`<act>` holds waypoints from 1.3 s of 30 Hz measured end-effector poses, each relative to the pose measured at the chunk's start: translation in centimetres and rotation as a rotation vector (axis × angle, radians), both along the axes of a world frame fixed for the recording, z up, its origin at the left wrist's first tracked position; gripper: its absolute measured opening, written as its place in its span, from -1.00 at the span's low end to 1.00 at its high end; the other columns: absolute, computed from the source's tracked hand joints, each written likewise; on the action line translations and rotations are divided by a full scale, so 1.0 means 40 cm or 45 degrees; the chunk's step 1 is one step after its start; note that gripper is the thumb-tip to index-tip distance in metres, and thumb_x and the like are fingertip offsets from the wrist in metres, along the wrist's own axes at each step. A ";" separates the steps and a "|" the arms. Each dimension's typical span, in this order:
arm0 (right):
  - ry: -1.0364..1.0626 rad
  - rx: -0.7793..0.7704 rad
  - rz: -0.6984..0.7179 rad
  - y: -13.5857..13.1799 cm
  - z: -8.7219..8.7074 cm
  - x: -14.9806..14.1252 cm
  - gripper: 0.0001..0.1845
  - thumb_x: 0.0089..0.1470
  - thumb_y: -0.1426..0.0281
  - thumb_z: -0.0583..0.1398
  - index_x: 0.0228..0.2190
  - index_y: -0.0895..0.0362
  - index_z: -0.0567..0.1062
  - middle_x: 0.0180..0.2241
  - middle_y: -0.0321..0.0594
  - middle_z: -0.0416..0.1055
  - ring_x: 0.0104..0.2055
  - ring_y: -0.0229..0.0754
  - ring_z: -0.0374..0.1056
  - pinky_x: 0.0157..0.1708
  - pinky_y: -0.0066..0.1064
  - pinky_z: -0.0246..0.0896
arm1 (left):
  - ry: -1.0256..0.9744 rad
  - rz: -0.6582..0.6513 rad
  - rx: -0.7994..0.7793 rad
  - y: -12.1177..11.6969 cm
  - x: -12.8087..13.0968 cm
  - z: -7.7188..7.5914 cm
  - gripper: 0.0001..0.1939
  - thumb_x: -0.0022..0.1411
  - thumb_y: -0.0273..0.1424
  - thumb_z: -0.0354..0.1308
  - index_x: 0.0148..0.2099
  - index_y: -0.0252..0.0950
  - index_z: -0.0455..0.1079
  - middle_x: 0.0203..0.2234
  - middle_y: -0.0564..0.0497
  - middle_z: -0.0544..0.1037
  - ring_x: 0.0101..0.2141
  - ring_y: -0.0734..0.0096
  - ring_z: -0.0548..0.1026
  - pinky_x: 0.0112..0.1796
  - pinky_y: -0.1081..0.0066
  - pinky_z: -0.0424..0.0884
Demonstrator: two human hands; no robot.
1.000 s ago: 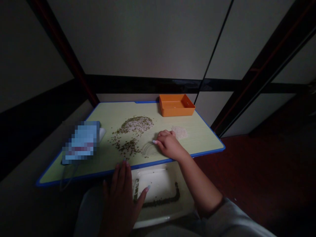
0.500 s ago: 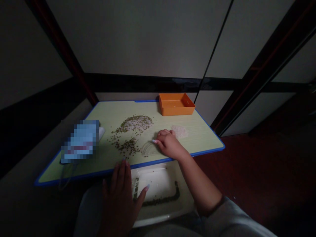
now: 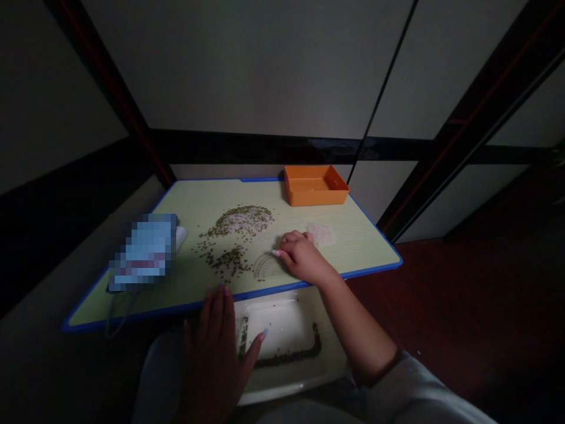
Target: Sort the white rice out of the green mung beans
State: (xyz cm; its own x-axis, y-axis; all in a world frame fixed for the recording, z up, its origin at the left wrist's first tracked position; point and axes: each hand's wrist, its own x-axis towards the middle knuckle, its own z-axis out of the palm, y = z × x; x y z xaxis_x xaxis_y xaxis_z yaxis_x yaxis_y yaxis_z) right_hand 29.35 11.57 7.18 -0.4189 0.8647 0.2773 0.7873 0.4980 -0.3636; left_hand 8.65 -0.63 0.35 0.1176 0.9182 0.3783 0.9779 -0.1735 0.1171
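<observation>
My right hand [image 3: 300,254] rests on the table with its fingers curled round a clear protractor [image 3: 263,266], whose curved left part lies flat on the tabletop. Just beyond it is a small heap of white rice grains [image 3: 322,234]. To its left spreads a mixed pile of rice and small green beans [image 3: 245,221], with a looser, darker patch of beans [image 3: 229,261] nearer to me. My left hand [image 3: 216,341] is open, fingertips at the table's front edge and thumb stretched over a white tray [image 3: 282,318]. Dark green beans line the tray's near and side edges.
The pale table [image 3: 207,191] has a blue rim. An orange open box [image 3: 315,197] stands at its back right corner. A blurred-out light blue object [image 3: 145,253] sits on the left side, a thin loop hanging off the edge. Cabinet panels [image 3: 256,70] rise behind.
</observation>
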 end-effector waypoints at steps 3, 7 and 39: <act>-0.020 -0.001 -0.022 0.002 -0.001 -0.001 -0.71 0.26 0.31 0.10 -0.42 0.18 0.49 -0.30 -0.18 0.42 -0.14 -0.16 0.21 -0.16 -0.30 -0.14 | -0.003 0.006 -0.003 0.000 0.001 0.000 -0.14 0.22 -0.05 -0.13 0.38 -0.36 -0.36 0.34 -0.27 0.05 0.34 0.04 -0.05 0.22 -0.16 -0.01; -0.033 0.002 -0.033 0.003 -0.003 -0.001 -0.72 0.27 0.31 0.09 -0.39 0.18 0.51 -0.29 -0.17 0.42 -0.12 -0.15 0.21 -0.16 -0.29 -0.14 | 0.017 0.002 -0.015 -0.003 0.001 0.001 -0.15 0.23 -0.06 -0.13 0.38 -0.36 -0.38 0.34 -0.27 0.04 0.34 0.05 -0.05 0.21 -0.17 0.01; -0.144 0.080 -0.140 0.001 0.005 -0.006 -0.70 0.27 0.30 0.07 -0.35 0.18 0.52 -0.25 -0.10 0.43 -0.11 -0.10 0.22 -0.15 -0.26 -0.08 | 0.004 0.006 -0.014 0.001 0.003 0.000 -0.14 0.22 -0.05 -0.13 0.38 -0.36 -0.38 0.35 -0.26 0.02 0.34 0.04 -0.05 0.21 -0.17 -0.02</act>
State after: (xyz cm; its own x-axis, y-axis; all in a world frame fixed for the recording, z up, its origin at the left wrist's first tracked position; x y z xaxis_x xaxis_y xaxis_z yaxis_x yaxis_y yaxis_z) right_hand 29.11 11.59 7.38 -0.3543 0.8896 0.2883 0.8724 0.4254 -0.2405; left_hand 8.76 -0.57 0.34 0.1140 0.9228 0.3681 0.9790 -0.1673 0.1161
